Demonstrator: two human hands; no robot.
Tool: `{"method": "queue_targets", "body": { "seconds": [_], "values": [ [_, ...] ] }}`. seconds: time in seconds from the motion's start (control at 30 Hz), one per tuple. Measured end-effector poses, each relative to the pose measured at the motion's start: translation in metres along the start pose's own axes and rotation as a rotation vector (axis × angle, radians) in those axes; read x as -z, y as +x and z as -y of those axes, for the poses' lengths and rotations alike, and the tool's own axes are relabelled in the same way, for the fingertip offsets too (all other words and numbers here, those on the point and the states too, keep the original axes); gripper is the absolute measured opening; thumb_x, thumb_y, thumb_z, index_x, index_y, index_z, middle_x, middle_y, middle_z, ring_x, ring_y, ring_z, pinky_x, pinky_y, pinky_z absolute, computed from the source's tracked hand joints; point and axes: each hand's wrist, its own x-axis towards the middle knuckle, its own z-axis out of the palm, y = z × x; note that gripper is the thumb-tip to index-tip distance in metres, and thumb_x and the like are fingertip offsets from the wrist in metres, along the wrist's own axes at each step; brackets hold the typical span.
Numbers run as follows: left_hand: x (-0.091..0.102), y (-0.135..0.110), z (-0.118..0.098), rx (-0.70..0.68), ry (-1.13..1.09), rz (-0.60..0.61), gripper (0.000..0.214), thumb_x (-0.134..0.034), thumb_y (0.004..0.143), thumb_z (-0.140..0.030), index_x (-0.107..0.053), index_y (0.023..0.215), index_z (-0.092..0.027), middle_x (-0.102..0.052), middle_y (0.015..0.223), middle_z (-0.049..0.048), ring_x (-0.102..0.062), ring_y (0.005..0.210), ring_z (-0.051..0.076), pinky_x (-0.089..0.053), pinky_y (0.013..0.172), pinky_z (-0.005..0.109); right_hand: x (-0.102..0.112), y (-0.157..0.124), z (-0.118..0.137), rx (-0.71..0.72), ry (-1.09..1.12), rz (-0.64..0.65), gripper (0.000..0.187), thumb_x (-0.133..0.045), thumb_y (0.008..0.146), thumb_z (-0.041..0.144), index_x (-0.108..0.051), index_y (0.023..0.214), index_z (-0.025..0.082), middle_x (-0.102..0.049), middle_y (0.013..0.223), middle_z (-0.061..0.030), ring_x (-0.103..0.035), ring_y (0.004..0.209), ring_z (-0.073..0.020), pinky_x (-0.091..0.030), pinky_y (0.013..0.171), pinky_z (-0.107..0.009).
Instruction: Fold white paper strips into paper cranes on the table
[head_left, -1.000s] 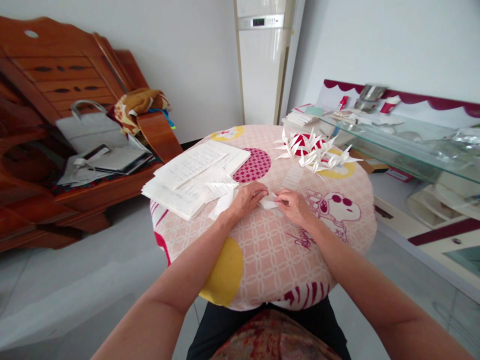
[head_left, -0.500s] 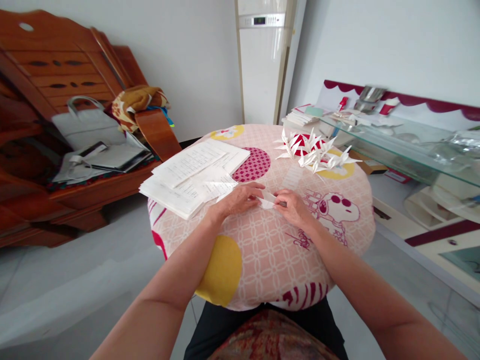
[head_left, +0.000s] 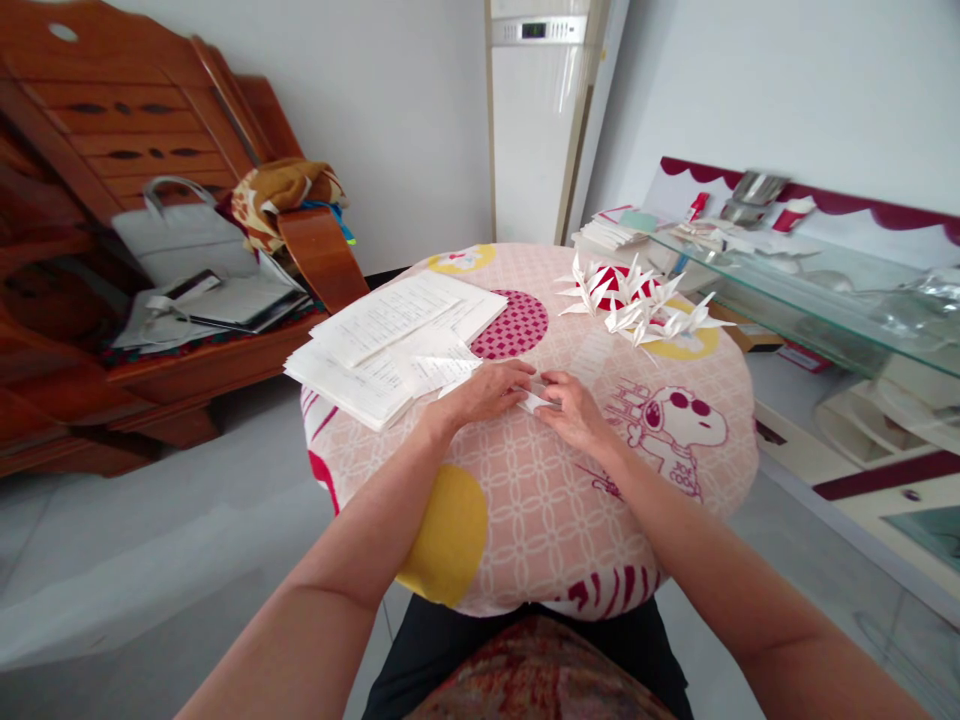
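Between my two hands, low over the round table, is a small piece of folded white paper [head_left: 533, 402]. My left hand [head_left: 496, 390] is closed on its left side, the fingers curled over and hiding part of it. My right hand [head_left: 571, 410] pinches the right side between thumb and fingers. Just left of my left hand lies a stack of written sheets [head_left: 360, 385], with loose pages on top. Several white folded paper cranes [head_left: 637, 305] stand in a cluster toward the table's far right.
A patterned pink cloth covers the round table [head_left: 525, 520]. On the left is a wooden bench [head_left: 142, 120] bearing a grey bag [head_left: 169, 235] and cloths. A glass shelf [head_left: 817, 290] with assorted items stands close on the right. An upright white air conditioner [head_left: 534, 130] stands behind.
My right-hand fingers have shifted along the folded paper, and less of the paper shows now. The view has swung slightly left. The paper cranes and sheet stack stay in place.
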Motion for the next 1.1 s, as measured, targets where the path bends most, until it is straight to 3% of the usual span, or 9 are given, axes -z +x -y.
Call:
{"method": "queue_targets", "body": {
  "seconds": [0.2, 0.53, 0.77, 0.9, 1.1],
  "values": [
    [-0.001, -0.002, 0.004, 0.015, 0.02, -0.008, 0.02, -0.054, 0.092, -0.014, -0.074, 0.095, -0.014, -0.067, 0.131, 0.0156, -0.066, 0.119, 0.026, -0.052, 0.104, 0.042, -0.003, 0.0, -0.004, 0.023, -0.006, -0.026, 0.019, -0.068, 0.075, 0.004, -0.067, 0.062, 0.017, -0.07, 0.118, -0.0127, -0.065, 0.106, -0.0257, -0.047, 0.098, -0.041],
    [-0.001, -0.006, 0.006, -0.048, -0.031, -0.002, 0.036, -0.052, 0.083, -0.001, -0.076, 0.101, -0.02, -0.064, 0.138, 0.0099, -0.064, 0.124, 0.024, -0.053, 0.102, 0.039, 0.002, -0.003, -0.005, -0.005, 0.031, -0.027, 0.013, -0.077, 0.074, 0.009, -0.077, 0.069, 0.021, -0.072, 0.12, -0.0097, -0.068, 0.111, -0.0281, -0.052, 0.096, -0.042],
    [-0.001, -0.004, 0.005, -0.011, 0.006, 0.049, 0.025, -0.062, 0.088, -0.017, -0.076, 0.108, -0.026, -0.063, 0.139, 0.0069, -0.065, 0.12, 0.024, -0.052, 0.102, 0.039, 0.005, -0.004, -0.004, 0.005, 0.062, -0.008, 0.011, -0.073, 0.079, 0.014, -0.079, 0.073, 0.021, -0.074, 0.118, -0.0095, -0.069, 0.11, -0.0261, -0.054, 0.092, -0.04],
    [-0.001, -0.005, 0.012, 0.001, -0.011, 0.028, 0.02, -0.057, 0.095, -0.025, -0.076, 0.101, -0.02, -0.064, 0.136, 0.0108, -0.064, 0.121, 0.025, -0.051, 0.103, 0.04, 0.005, -0.004, -0.006, -0.034, 0.086, -0.019, 0.014, -0.07, 0.083, 0.015, -0.08, 0.075, 0.021, -0.074, 0.117, -0.0093, -0.071, 0.105, -0.0246, -0.056, 0.088, -0.038],
    [-0.002, -0.007, 0.012, 0.0, -0.068, -0.037, 0.026, -0.052, 0.096, -0.024, -0.075, 0.089, -0.015, -0.071, 0.11, 0.0117, -0.067, 0.094, 0.02, -0.053, 0.087, 0.032, 0.011, -0.01, -0.011, -0.01, 0.022, -0.036, 0.016, -0.069, 0.081, 0.012, -0.081, 0.075, 0.021, -0.077, 0.11, -0.0087, -0.072, 0.096, -0.0235, -0.055, 0.083, -0.035]
  ]
}}
